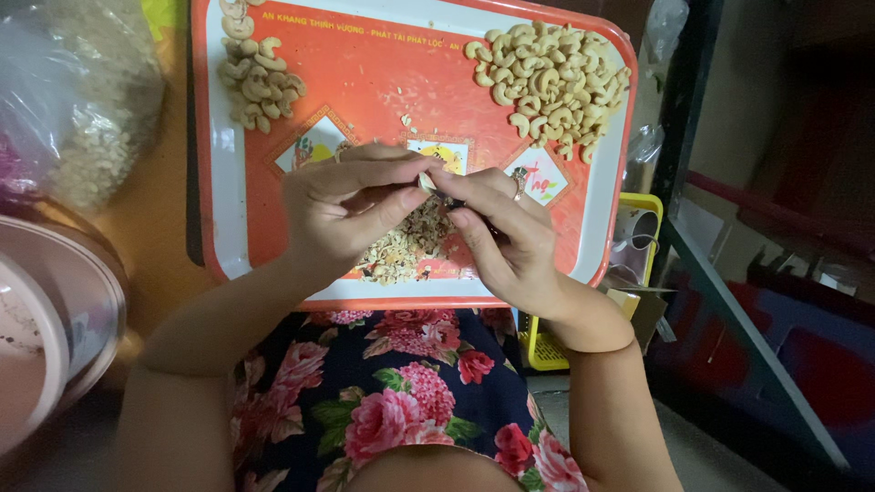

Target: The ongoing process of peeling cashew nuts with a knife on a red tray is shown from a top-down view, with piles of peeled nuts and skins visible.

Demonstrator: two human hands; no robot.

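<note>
Fingers of the left hand and right hand pinch one pale curved cashew kernel between them over the crumbly heap of peeled skins at the near edge of the red rectangular plastic tray, so scraps drop there.

A clear plastic bag stuffed with pale nut pieces is sitting at upper left beside the tray; another crumpled clear bag is showing at upper right, contents unclear.
</note>
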